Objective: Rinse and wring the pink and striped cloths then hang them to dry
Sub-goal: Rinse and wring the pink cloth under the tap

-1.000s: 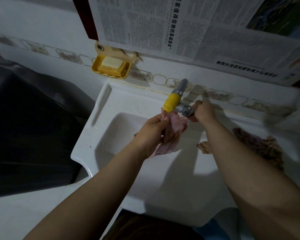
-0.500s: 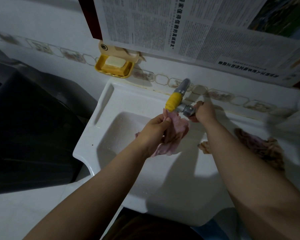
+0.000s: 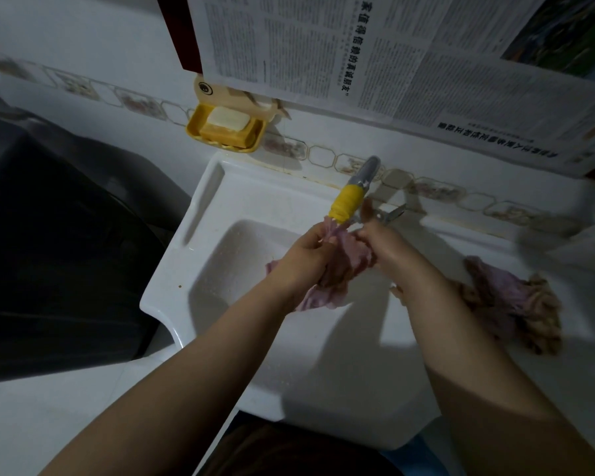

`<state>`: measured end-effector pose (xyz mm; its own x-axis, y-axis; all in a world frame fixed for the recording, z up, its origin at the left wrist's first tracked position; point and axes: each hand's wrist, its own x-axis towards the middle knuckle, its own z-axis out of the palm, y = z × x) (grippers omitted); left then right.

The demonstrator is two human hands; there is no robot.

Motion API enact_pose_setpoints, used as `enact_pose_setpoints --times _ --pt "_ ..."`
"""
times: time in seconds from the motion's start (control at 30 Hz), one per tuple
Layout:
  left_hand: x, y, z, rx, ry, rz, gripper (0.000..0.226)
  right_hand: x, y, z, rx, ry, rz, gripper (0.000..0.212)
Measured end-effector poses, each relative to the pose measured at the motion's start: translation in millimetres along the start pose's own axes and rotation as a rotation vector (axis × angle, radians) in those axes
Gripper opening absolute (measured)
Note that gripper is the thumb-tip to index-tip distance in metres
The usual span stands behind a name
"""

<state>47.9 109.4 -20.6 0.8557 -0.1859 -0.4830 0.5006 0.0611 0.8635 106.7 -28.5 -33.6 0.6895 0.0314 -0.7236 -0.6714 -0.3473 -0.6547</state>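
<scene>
Pink cloth (image 3: 334,269), bunched under the yellow-tipped faucet (image 3: 345,202) over the white sink (image 3: 200,214), is gripped by left hand (image 3: 306,255) and right hand (image 3: 380,243), fingers curled; working folds open should rinse it best, striped cloth (image 3: 516,304) waiting at three o'clock.

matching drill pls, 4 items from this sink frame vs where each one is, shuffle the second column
Things:
1. pink cloth
2. striped cloth
3. soap
4. newspaper

Places:
A. on the wall above the sink
B. in the yellow dish mounted on the wall
C. under the tap's yellow spout, held by both hands
D. bunched on the sink's ledge, on the right

Pairs: 1-C, 2-D, 3-B, 4-A

The left hand grips the pink cloth; the right hand meets it from the other side, over the sink basin.
</scene>
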Motion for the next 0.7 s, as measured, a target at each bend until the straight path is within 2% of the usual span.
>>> enact_pose_setpoints --times 0.07,0.1,0.17,0.27,0.37,0.47,0.53,0.6,0.7 --pt "-0.7 -1.6 -2.0 0.013 -0.011 0.033 0.029 -9.9 5.5 14.3 -0.11 0.055 -0.186 0.049" --pt "-1.4 -2.0 -3.4 0.011 0.0 0.025 0.028 -10.7 9.5 18.9 -0.144 0.12 -0.286 0.04" --pt "-3.6 -2.8 -9.2 0.044 0.067 -0.014 0.024 -8.3 13.6 21.4 -0.145 0.246 -0.389 0.034" --pt "-2.0 -7.8 -18.7 0.088 0.12 -0.037 0.026 -5.5 12.8 25.9 -0.157 0.259 -0.464 0.027" --pt "4.2 -10.5 -21.0 -0.039 0.197 -0.06 0.033 -6.3 11.1 29.0 -0.258 0.315 -0.54 0.024" --pt "12.8 -11.8 -25.1 -0.218 0.275 -0.069 0.031 -6.4 10.0 28.2 -0.214 0.359 -0.552 0.024" --pt "17.5 -14.7 -27.7 -0.212 0.229 -0.146 0.038 -10.8 10.0 32.9 -0.147 0.3 -0.562 0.027" --pt "17.9 -18.6 -29.4 -0.136 0.1 -0.251 0.06 -14.4 8.8 38.3 -0.086 0.248 -0.547 0.031" --pt "13.2 -15.9 -26.6 -0.065 -0.023 -0.361 0.075 -11.8 2.5 30.7 -0.057 0.266 -0.511 0.021"
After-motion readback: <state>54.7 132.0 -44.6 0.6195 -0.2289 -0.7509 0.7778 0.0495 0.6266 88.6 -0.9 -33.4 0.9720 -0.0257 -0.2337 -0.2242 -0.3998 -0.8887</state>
